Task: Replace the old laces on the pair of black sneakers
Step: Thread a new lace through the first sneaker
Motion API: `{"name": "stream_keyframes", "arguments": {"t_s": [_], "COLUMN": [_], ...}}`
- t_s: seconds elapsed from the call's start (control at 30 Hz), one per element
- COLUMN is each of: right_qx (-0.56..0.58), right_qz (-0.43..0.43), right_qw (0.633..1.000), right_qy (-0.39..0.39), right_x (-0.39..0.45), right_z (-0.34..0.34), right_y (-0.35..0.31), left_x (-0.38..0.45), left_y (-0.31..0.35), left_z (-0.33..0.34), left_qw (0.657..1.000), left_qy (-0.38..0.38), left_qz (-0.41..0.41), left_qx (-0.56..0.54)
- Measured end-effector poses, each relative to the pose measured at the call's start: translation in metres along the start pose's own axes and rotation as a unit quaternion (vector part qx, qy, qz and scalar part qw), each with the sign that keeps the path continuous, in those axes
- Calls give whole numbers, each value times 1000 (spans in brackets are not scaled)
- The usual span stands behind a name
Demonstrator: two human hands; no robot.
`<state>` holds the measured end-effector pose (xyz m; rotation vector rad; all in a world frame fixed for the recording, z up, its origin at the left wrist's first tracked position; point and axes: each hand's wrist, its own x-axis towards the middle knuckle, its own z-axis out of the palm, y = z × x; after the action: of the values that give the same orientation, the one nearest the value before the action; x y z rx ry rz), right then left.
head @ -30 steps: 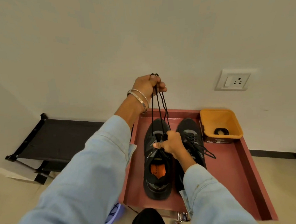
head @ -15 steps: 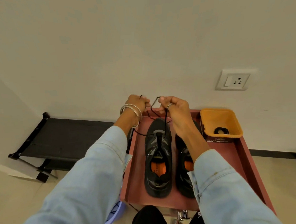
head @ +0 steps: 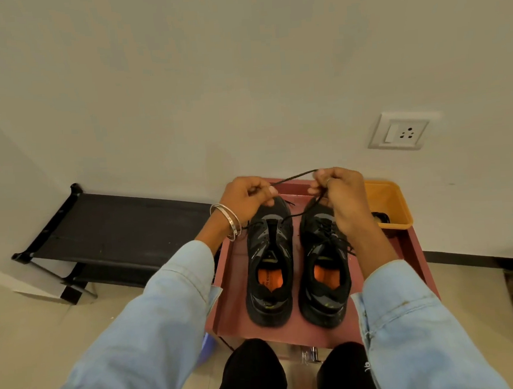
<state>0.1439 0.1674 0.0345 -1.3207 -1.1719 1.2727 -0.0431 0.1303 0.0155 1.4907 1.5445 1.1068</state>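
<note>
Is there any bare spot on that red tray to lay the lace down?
Yes: the tray is bare between the right sneaker and its right rim, below the yellow bin. A narrower strip runs left of the left sneaker. Between the sneakers it's tight.

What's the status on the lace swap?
Both hands, left and right, pinching black lace taut. Left sneaker unlaced, right sneaker laced. Nothing blocking.

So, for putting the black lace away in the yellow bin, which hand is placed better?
Probably the right hand. It pinches the lace beside the yellow bin, at the tray's far right corner. The left hand holds the other end above the left sneaker, farther away.
</note>
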Motion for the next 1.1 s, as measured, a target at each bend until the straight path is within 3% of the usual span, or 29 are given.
{"name": "stream_keyframes", "arguments": {"t_s": [0.13,0.2,0.27,0.33,0.4,0.5,0.63,0.73,0.83,0.9,0.97,1.0,1.1], "right_qx": [65,-82,-292,-375,-365,-303,-162,-121,-167,-322,-507,-542,-479], "right_qz": [75,27,-41,-93,-135,-159,-82,-5,48,37,-29,-76,-152], "right_qw": [984,978,947,922,916,932,983,989,980,943,861,837,846], "right_qy": [147,190,129,-10,-99,-119,-4,79,99,78,35,-11,-177], "right_x": [-1,0,-5,-9,-15,-22,-18,-12,-7,-3,-9,-11,-20], "right_z": [-23,-27,-21,-6,11,20,0,-13,-14,-10,1,8,34], "right_y": [15,26,27,25,20,15,22,34,51,60,58,55,44], "left_x": [-4,-7,-10,-14,-16,-17,-26,-33,-38,-39,-40,-39,-35], "left_y": [-6,-6,-1,8,14,14,-1,-16,-30,-37,-38,-36,-23], "left_z": [-19,-22,-19,-10,-2,2,-12,-20,-19,-15,-11,-8,2], "left_qw": [996,992,992,994,996,998,996,994,987,981,978,976,967], "left_qy": [88,122,122,102,75,46,56,48,24,29,60,74,88], "left_qz": [-22,-13,-3,8,17,5,-32,-59,-113,-147,-185,-205,-233], "left_qx": [14,32,36,37,37,45,55,80,109,121,70,29,-54]}}
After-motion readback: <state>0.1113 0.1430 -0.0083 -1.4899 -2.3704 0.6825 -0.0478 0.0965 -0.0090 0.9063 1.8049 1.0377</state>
